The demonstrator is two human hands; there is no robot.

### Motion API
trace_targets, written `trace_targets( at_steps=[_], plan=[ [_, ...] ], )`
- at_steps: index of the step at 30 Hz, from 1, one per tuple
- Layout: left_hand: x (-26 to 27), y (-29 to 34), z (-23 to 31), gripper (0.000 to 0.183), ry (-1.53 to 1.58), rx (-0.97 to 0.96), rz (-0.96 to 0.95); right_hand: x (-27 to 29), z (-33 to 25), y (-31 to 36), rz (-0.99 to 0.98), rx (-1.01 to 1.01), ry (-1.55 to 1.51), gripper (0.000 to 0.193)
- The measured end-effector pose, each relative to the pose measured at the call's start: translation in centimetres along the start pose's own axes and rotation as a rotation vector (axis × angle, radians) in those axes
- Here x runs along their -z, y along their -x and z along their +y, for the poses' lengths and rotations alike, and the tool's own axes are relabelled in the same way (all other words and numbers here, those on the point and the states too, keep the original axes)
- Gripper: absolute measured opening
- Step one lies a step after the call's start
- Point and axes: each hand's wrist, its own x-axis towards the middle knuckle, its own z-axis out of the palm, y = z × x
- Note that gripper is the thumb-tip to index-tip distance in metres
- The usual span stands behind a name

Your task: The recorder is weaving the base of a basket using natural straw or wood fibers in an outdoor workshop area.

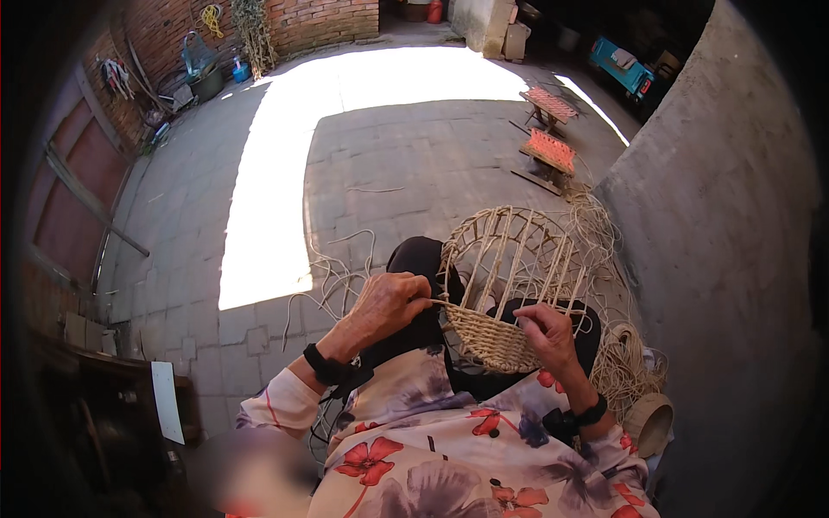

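Note:
A round frame strung with rope (498, 341) rests on my lap, tilted. Tan cords (515, 250) run lengthwise across its far part, and tight weaving fills the near end. My left hand (384, 309) is closed at the frame's left edge, pinching a cord (439, 302) that reaches the weave. Over the right side of the woven part, my right hand (553, 339) has its thumb and fingers drawn together; what lies between them is too small to make out. A thin cord loop (588, 321) curves beside it.
Loose cord (623, 367) is heaped along the wall (717, 216) at right, beside a round tan container (648, 423). Two small red-topped stools (549, 150) stand farther off. More cord strands (345, 272) trail over the paving at left. Dark furniture (112, 406) is at lower left.

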Motion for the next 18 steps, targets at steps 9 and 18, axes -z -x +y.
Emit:
trace_targets(
  at_steps=[9, 18],
  plan=[
    [-1.3, -1.5, -0.1, 0.017, -0.030, 0.287, -0.040, -0.1, 0.8, -0.2, 0.001, 0.013, -0.055, 0.013],
    [-3.5, -2.0, 1.3, 0.023, -0.268, 0.421, -0.060, -1.4, -1.1, -2.6, 0.027, 0.134, -0.029, 0.016]
  ],
)
